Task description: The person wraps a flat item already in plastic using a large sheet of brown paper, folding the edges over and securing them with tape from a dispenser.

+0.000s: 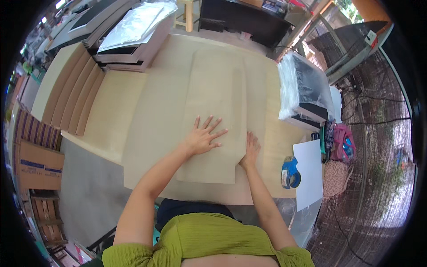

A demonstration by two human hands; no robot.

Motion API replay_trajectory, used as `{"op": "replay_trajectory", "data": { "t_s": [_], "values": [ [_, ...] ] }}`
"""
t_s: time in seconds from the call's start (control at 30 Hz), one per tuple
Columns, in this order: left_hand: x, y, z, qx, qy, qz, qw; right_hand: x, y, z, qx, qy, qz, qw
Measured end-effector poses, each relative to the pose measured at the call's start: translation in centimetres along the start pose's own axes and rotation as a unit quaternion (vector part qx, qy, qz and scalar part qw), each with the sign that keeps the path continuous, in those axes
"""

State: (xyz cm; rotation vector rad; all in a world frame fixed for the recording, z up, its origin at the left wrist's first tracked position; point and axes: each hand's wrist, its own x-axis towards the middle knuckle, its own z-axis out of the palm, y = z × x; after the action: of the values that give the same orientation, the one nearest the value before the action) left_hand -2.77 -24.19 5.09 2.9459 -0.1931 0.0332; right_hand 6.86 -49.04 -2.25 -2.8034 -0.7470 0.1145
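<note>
A large sheet of brown paper [151,133] lies across the table in front of me. On it rests a narrower brown panel [213,89], which looks like a folded part or a second piece; I cannot tell which. My left hand [205,137] presses flat on this panel with its fingers spread. Along the panel's right edge, my right hand [251,149] lies with its palm down and its fingers stretched away from me. Neither hand holds anything. To the right of my right hand stands a blue tape dispenser [287,171], beside a white sheet [308,178].
Several brown-wrapped flat packages [71,91] lean at the table's left. Behind them, clear plastic sheets [133,24] top a stack of boxes. A plastic-wrapped stack [307,84] stands at the back right. A pink bag [342,142] and a patterned pouch [336,178] sit past the right edge.
</note>
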Motion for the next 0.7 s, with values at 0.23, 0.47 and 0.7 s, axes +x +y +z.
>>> {"op": "replay_trajectory", "data": {
  "t_s": [0.23,0.47,0.7],
  "values": [
    [0.7,0.6,-0.5,-0.032,0.029,0.027,0.999,-4.4,0.0,5.1,-0.386,0.042,0.154,0.909],
    [-1.1,-1.5,0.6,-0.025,0.040,0.001,0.999,-9.7,-11.9,5.4,-0.203,0.118,0.068,0.970],
    [-0.7,-1.2,1.5,-0.017,0.046,0.010,0.999,-14.9,-19.2,-0.5,0.134,-0.302,-0.151,0.932]
  ]
}}
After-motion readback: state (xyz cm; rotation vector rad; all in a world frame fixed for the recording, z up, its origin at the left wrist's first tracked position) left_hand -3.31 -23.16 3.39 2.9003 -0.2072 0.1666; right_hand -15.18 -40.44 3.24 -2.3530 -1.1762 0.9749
